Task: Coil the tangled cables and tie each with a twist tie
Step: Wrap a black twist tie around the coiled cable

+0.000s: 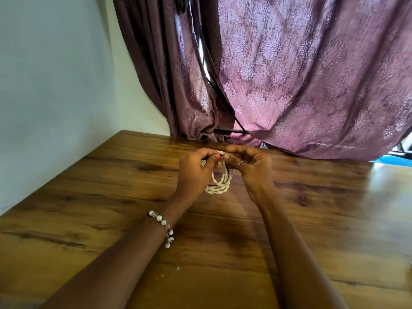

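- Your left hand is raised above the table, fingers curled round the left side of a coiled cream cable; its grip is closed on the coil, the thumb with a pink nail pressing at the top
- Your right hand meets the left at the top of the coil, thumb and forefinger pressed together in a pinch there; a ring sits on one finger
- What exactly the right fingertips pinch is too small to tell; a thin dark strand runs down across the coil from that point
- The cream cable is twisted in texture, wound into several loops, hanging between both hands just above the wooden table, near its far edge
- A beaded bracelet is on your left wrist
- A patterned purple curtain hangs behind the table, its hem resting on the far edge
- A pale wall stands to the left
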A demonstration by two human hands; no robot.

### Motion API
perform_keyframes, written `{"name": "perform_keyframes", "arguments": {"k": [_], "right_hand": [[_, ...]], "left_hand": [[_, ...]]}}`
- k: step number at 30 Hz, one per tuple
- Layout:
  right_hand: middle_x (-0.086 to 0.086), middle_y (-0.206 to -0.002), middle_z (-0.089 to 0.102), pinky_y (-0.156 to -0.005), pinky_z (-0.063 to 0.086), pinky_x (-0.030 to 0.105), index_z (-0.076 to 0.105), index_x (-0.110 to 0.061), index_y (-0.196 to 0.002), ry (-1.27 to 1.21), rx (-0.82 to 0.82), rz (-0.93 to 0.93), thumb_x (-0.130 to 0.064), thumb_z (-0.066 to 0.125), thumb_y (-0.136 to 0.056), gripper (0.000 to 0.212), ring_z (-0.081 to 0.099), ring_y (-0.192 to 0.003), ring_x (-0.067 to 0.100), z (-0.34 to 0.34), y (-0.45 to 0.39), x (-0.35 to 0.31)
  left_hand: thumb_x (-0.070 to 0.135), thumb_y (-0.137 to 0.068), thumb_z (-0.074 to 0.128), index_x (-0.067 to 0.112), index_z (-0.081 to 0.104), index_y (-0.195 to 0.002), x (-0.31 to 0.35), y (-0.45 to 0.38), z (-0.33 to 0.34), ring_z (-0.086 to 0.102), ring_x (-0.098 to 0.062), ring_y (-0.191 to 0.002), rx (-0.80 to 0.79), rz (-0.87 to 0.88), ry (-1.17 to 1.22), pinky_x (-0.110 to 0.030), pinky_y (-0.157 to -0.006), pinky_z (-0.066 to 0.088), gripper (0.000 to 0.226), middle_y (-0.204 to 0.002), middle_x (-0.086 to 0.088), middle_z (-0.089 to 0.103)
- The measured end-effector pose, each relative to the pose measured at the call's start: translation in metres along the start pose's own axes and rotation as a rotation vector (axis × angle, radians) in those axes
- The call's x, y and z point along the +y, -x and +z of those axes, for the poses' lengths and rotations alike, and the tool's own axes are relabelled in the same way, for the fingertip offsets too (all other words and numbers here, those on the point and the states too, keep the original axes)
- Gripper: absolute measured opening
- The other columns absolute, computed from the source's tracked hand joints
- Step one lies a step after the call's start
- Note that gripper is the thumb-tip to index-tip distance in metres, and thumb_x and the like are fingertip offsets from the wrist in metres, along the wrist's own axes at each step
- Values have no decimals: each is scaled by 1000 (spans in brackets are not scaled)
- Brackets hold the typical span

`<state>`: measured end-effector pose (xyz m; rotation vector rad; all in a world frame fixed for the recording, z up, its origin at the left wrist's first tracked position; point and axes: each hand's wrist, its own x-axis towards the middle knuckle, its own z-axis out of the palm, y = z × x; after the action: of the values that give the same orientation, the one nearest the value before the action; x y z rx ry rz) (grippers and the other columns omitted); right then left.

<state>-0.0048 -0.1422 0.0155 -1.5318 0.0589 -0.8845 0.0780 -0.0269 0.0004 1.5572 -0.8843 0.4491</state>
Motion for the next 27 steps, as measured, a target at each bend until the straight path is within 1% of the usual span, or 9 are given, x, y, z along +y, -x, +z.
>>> {"name": "perform_keyframes", "arguments": {"k": [3,5,9,13,16,18,20,23,27], "right_hand": [[8,-81,73,-73,57,33,70,-8,-87,16,2,-12,5,72,-74,18,67,-77,21,1,0,-1],[12,-84,72,-77,56,39,70,-6,-88,2,10,-10,4,73,-74,18,66,-79,25,1,0,-1],[11,-84,71,-75,55,38,70,-8,-86,37,14,-17,7,71,-76,19,67,-77,22,2,0,1],[14,-85,71,-71,55,34,70,-6,-89,40,25,-20,7,69,-79,17,67,-75,20,2,0,2],[16,-88,72,-70,56,31,69,0,-97,13,38,-12,7,66,-81,18,68,-76,20,0,1,1],[16,-89,72,-71,56,31,68,1,-98,1,43,-11,7,66,-81,19,69,-78,21,0,1,0],[13,-87,73,-72,57,32,69,-1,-98,-13,53,-9,7,66,-81,19,69,-78,21,1,1,0],[14,-86,72,-75,57,38,68,0,-97,-37,70,-4,8,64,-83,17,67,-77,22,2,1,0],[10,-83,73,-71,57,34,71,-6,-93,-38,55,7,7,61,-85,18,68,-75,20,3,1,0]], "left_hand": [[13,-87,66,8,73,-95,1,0,-1,62,7,-73,-6,23,13,-15,-65,51,11,-81,3,70],[12,-88,65,8,73,-95,2,1,-2,61,10,-73,-10,27,15,-14,-65,50,11,-81,6,68],[14,-87,66,7,73,-96,2,1,-2,62,-2,-80,-8,59,-8,-22,-68,51,13,-84,0,72],[18,-87,65,8,73,-95,1,0,-2,64,-5,-77,-16,59,-20,-26,-70,52,14,-85,-1,73],[16,-87,66,9,73,-93,1,0,-1,65,-7,-76,-20,24,0,-27,-69,53,12,-82,-1,72],[15,-87,67,9,73,-93,1,0,-1,66,-10,-77,-15,-4,16,-27,-70,54,11,-82,2,71],[15,-87,67,8,73,-93,0,0,-1,67,-12,-77,-1,-28,23,-27,-71,53,11,-81,4,69],[16,-86,68,8,73,-92,-3,-1,-1,66,-11,-76,31,-34,10,-26,-70,52,11,-80,4,69],[18,-86,68,9,73,-91,-5,-2,-2,66,-11,-76,52,-51,4,-29,-71,54,12,-80,0,71]]}}
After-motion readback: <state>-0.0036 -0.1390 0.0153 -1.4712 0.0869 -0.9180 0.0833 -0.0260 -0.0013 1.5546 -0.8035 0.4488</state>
